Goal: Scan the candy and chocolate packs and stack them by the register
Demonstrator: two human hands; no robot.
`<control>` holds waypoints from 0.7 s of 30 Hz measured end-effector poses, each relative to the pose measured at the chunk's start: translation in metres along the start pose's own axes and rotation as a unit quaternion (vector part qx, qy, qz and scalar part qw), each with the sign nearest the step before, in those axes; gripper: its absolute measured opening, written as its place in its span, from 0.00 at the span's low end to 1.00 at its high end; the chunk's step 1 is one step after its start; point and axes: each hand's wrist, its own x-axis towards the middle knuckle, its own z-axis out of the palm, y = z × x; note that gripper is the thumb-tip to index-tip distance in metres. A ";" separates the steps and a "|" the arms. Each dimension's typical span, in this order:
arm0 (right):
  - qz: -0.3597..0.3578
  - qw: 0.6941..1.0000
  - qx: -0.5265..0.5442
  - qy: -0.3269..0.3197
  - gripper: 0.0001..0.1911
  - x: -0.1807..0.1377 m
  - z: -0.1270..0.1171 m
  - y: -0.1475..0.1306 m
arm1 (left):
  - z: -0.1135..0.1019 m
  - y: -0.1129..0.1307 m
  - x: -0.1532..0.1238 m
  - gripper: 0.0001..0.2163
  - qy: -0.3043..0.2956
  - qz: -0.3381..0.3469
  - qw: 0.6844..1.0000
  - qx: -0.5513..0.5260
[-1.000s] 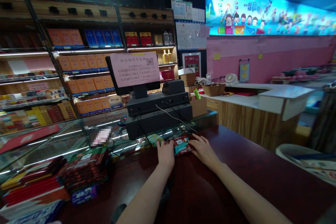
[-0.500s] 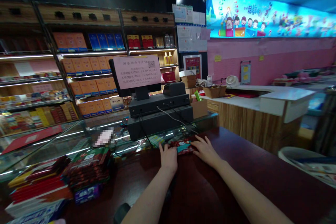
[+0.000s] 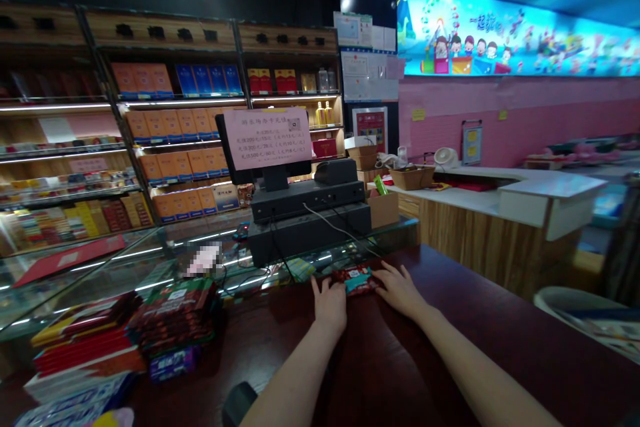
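Observation:
A dark red and teal snack packet (image 3: 359,282) lies flat near the far edge of the dark wooden tabletop (image 3: 390,360). At its left end rests my left hand (image 3: 330,305), fingers apart and stretched forward. My right hand (image 3: 400,290) lies over the right end of the packet with its fingers spread and their tips against the wrapper. Neither hand is wrapped round it. To the left stands a pile of similar dark red and green packets (image 3: 175,313), with a purple packet (image 3: 173,365) at its foot.
Red and white packs (image 3: 87,353) and blue-white packets (image 3: 75,403) are stacked at the near left. A black mouse-like object (image 3: 239,403) sits by my left forearm. Beyond the table are a glass counter (image 3: 150,267), a till with a screen (image 3: 307,213) and cables. A white bin (image 3: 565,307) stands at right.
The whole view has shifted slightly, so everything appears a little further right and lower. Both hands stay at the packet's ends, with little visible movement against it.

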 end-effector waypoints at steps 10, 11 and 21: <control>0.017 1.000 -0.019 0.000 0.32 -0.004 0.001 -0.003 | -0.003 -0.002 -0.003 0.26 -0.029 -0.009 1.000 0.008; 0.016 1.000 -0.022 0.002 0.33 -0.005 0.000 -0.003 | -0.004 -0.003 -0.005 0.25 -0.030 -0.008 0.999 0.009; -0.061 0.996 -0.018 0.069 0.30 -0.007 -0.003 -0.035 | -0.039 -0.026 -0.038 0.22 -0.008 0.023 0.999 0.043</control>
